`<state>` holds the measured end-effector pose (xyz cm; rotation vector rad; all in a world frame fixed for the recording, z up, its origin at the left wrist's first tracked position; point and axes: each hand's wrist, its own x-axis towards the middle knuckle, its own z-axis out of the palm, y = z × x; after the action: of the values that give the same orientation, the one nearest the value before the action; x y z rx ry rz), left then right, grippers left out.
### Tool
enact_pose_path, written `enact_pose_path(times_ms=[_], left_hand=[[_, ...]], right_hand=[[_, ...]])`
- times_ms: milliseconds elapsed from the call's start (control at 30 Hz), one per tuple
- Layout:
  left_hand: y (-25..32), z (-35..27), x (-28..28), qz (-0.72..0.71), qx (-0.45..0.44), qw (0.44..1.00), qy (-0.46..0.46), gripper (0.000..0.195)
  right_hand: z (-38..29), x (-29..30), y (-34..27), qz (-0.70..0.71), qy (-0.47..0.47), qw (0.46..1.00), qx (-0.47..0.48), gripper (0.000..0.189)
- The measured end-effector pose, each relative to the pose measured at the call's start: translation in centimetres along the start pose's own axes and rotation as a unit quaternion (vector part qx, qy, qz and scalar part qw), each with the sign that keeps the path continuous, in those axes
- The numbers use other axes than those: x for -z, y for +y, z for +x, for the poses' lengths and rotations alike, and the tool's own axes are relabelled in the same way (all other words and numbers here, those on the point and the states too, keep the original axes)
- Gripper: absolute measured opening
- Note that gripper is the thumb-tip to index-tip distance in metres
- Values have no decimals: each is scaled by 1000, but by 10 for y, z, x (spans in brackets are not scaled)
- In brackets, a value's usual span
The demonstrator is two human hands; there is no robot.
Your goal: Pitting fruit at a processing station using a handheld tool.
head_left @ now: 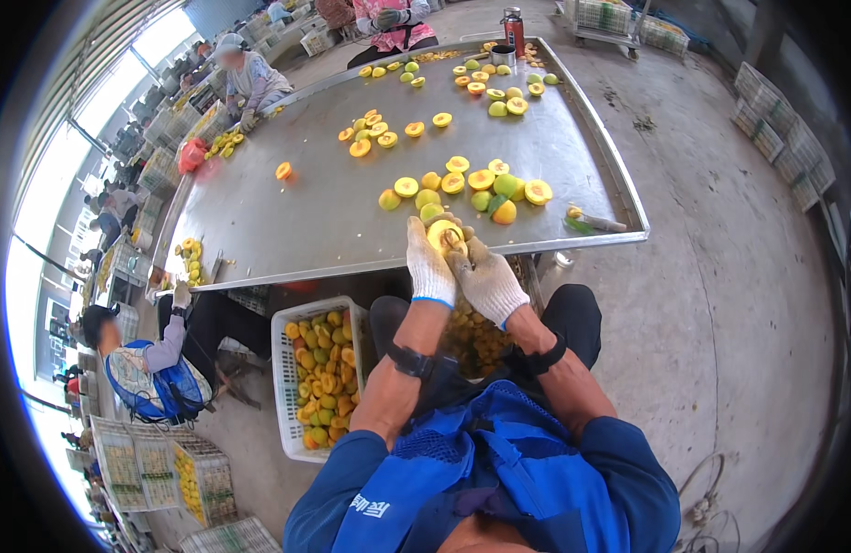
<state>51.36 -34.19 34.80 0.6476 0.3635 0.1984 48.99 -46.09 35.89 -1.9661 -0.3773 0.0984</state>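
Both my hands wear whitish knitted gloves and meet over the near edge of a metal table [329,238]. My left hand [429,263] holds a halved yellow peach [445,236], its cut face up. My right hand [489,276] is at the half's right side, fingers bent against the cut face; a small dark curved thing shows there, too small to name surely. Just beyond lie several peach halves [481,180] and a green leaf [496,204]. A knife-like tool with a pale handle [602,222] rests near the table's right corner.
A white plastic crate [282,387] of peach pieces stands on the floor at my left. Peach pieces [474,339] also lie below my hands. A person [156,366] sits left; others work across the table. A red flask [513,34] and metal cup [503,55] stand far right.
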Motion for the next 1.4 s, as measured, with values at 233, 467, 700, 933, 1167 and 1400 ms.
enact_pose_path(times_ms=[233, 467, 700, 933, 1167, 1400], left_hand=[[6, -13, -16, 23, 8, 999, 34, 58], [13, -23, -17, 102, -30, 994, 1, 56], [11, -21, -19, 134, -49, 990, 19, 58], [22, -22, -17, 210, -50, 974, -64, 66], [16, -3, 5, 206, -51, 950, -228, 71], [14, -11, -1, 104, 4, 959, -265, 70]], right_hand=[[0, -3, 6, -12, 17, 999, 24, 47], [-9, 5, -2, 56, -46, 997, -10, 43], [-8, -1, 20, 142, -89, 986, -28, 41], [-16, 1, 11, 294, -164, 925, -175, 34], [-22, 16, 5, 401, -243, 849, -245, 34], [-19, 26, 16, 442, -314, 801, -254, 34]])
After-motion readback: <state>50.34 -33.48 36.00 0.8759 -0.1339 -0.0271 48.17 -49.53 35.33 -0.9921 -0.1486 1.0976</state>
